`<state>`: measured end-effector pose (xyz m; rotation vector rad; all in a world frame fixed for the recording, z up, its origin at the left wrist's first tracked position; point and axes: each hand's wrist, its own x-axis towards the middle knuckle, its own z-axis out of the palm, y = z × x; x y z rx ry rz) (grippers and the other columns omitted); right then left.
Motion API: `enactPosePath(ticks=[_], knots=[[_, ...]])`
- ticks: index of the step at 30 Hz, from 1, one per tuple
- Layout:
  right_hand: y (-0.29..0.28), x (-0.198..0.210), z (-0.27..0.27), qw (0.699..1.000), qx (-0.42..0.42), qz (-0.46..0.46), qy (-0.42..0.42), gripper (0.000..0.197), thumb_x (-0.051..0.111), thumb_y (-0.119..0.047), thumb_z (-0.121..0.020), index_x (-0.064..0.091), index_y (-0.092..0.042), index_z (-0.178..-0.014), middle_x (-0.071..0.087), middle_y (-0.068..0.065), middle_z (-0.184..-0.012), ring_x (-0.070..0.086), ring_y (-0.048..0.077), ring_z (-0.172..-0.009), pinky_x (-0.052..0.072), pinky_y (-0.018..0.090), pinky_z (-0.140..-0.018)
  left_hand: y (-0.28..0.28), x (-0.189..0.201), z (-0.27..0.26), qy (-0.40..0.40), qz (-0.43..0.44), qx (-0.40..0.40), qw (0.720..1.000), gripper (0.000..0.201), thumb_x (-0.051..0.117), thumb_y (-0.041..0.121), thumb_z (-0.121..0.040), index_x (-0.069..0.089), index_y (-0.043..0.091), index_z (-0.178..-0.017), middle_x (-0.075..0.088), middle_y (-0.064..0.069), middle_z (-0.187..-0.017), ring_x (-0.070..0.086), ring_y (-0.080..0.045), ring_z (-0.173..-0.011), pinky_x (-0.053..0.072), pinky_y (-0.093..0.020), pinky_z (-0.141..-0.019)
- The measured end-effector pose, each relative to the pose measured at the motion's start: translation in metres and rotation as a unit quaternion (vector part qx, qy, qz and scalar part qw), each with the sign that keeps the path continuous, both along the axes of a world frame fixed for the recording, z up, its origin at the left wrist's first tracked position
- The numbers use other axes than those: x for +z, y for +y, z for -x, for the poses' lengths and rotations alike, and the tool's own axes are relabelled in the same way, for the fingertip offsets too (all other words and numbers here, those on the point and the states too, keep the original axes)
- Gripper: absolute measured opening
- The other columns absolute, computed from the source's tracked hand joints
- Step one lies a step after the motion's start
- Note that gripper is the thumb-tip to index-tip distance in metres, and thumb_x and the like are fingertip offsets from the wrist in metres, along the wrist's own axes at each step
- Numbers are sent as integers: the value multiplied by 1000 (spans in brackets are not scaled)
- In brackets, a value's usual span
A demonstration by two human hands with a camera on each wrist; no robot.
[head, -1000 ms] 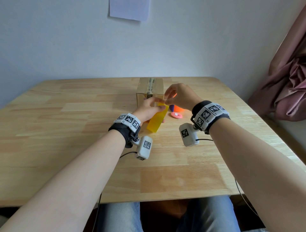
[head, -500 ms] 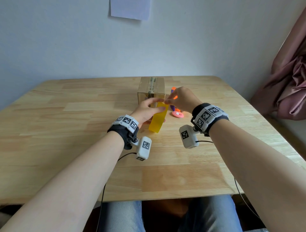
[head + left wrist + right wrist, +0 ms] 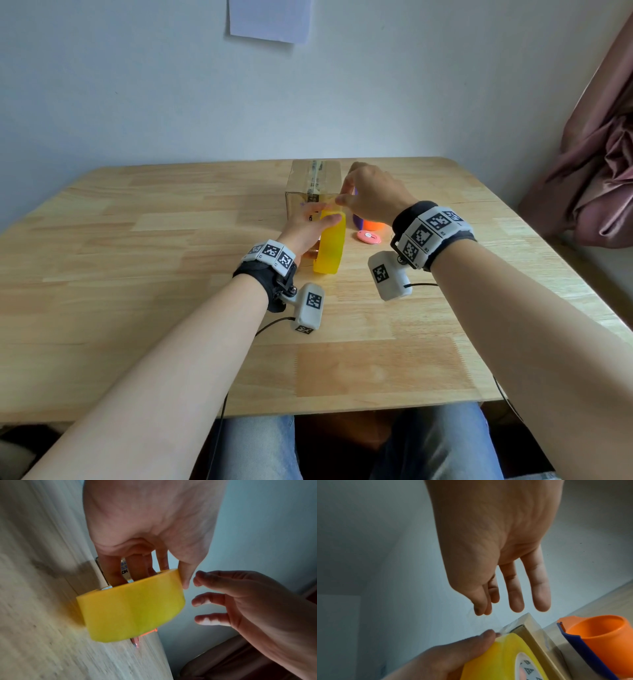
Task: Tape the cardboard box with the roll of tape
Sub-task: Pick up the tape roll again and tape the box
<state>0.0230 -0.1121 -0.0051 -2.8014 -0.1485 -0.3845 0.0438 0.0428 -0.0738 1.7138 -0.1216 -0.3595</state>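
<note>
A small cardboard box (image 3: 313,185) with a printed strip along its top seam stands mid-table. Just in front of it a yellow roll of tape (image 3: 330,246) stands on edge on the wood. My left hand (image 3: 305,228) grips the roll (image 3: 132,609), fingers through the core and thumb on the outer face. My right hand (image 3: 342,198) hovers over the roll's top by the box's near edge. In the right wrist view its thumb and forefinger (image 3: 482,609) pinch a thin clear tape end that runs down to the roll (image 3: 496,660); the other fingers hang straight.
An orange cup (image 3: 371,224) with a dark blue piece beside it and a small pink cutter (image 3: 368,236) lie right of the roll. The wooden table (image 3: 137,274) stretches bare to the left and towards me. A pink curtain (image 3: 599,154) hangs at the right.
The roll has gone from tilted to upright and shifted slightly towards the box. My right hand has lifted a little from the roll's top, pinching the tape end.
</note>
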Motion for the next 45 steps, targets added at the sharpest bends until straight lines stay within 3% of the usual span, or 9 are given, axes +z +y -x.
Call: enactPosePath(ticks=[2,6,13,19,24,28,35,41,45], knots=[[1,0,0,1000,6,8,-9,22,68,-35,-95,73,-14,-98,62,0,-114,59,20,-99,43,32,-74,2,0,3,20,24,-9,999,33,83,52,-71,72,47,-102,70,-2,-129,73,-27,-106,59,-48,-92],[-4,-4,-4,999,-5,-34,7,24,68,-38,-95,75,-16,-98,63,-1,-107,61,20,-95,44,32,-72,6,-5,5,53,60,-28,996,39,75,32,-92,65,31,-129,74,-5,-114,79,-17,-68,60,-29,-57],[-9,-12,-8,997,4,-77,-3,24,72,-42,-91,79,-20,-94,59,-6,-99,57,15,-92,45,31,-76,9,-6,4,29,50,-22,998,41,81,34,-85,67,35,-123,70,-12,-128,72,-38,-109,61,-50,-91],[-7,-5,-8,996,23,-77,-26,21,73,-38,-91,80,-18,-92,68,-5,-99,58,11,-85,40,24,-71,16,-7,-6,-97,20,11,995,23,77,31,-90,74,35,-113,66,4,-131,64,-19,-119,57,-33,-85],[-4,-3,0,994,27,-109,2,17,72,-34,-94,79,-18,-92,66,-12,-69,60,-2,-56,41,16,-53,17,-3,-8,-154,-1,30,988,5,76,29,-91,76,28,-96,76,6,-106,68,-9,-95,55,-36,-93],[-5,-2,6,991,36,-132,13,13,70,-31,-95,75,-20,-89,71,-9,-68,64,-3,-48,57,22,-54,14,-4,-10,-203,-7,51,978,23,78,33,-89,80,15,-104,79,1,-101,72,-12,-93,57,-33,-90],[-8,-7,10,985,36,-166,12,13,71,-31,-95,75,-24,-85,75,-8,-74,72,15,-60,62,27,-51,12,-6,-9,-216,-4,59,975,23,76,30,-91,83,9,-101,71,14,-70,59,8,-56,46,-22,-68],[-10,-8,10,984,54,-169,21,6,75,-20,-92,79,-19,-97,72,-15,-79,72,13,-60,62,30,-48,11,-5,-4,-201,1,56,978,22,72,31,-95,82,14,-104,81,-1,-100,74,-15,-96,59,-40,-88],[-8,-5,11,984,51,-166,26,8,75,-17,-92,79,-16,-98,70,-14,-76,67,9,-56,62,31,-49,5,-3,-3,-153,29,80,984,34,75,35,-92,66,19,-121,79,2,-105,73,-14,-99,60,-35,-80]])
